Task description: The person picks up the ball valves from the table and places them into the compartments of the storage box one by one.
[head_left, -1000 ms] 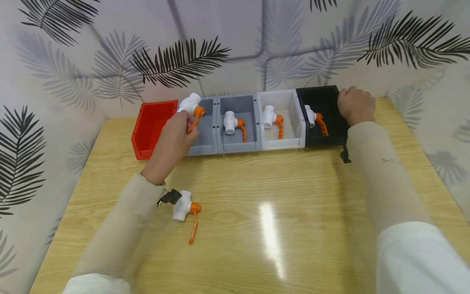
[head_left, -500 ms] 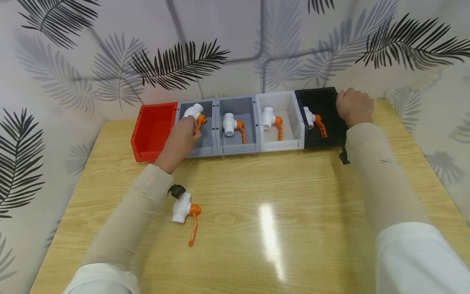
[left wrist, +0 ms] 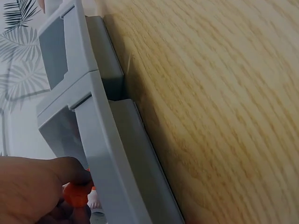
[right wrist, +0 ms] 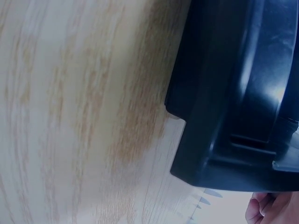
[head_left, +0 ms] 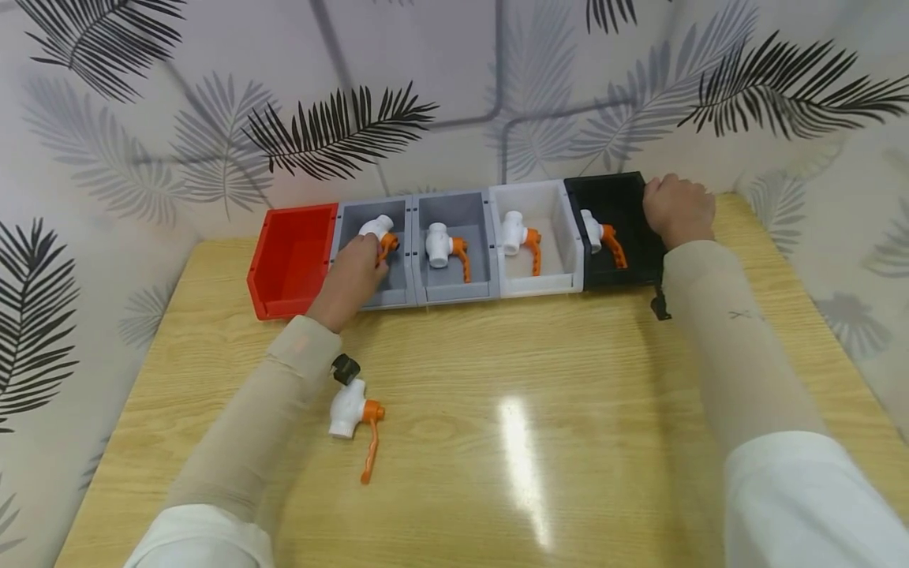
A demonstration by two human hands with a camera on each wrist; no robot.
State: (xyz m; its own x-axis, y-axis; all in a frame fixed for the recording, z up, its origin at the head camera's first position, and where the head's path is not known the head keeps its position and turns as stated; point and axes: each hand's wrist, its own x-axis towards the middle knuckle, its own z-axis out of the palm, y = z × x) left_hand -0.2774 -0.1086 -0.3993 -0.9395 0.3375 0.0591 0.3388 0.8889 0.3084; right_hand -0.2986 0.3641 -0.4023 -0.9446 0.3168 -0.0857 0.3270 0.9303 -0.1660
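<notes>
In the head view my left hand reaches into the left grey bin and grips a white ball valve by its orange handle. The left wrist view shows the thumb and fingers around the orange part, close behind the bin's front wall; most of the white body is hidden there. At the far right of the row, my right hand holds the right wall of the black bin. Its fingertips show past the bin's edge in the right wrist view.
Left of the grey bin stands a red bin. Single valves lie in the second grey bin, the white bin and the black one. Another ball valve lies on the wooden table, beside the left forearm.
My left hand has lowered the ball valve from above the left grey bin down into it. The right hand has stayed on the black bin while the head view tilted slightly.
</notes>
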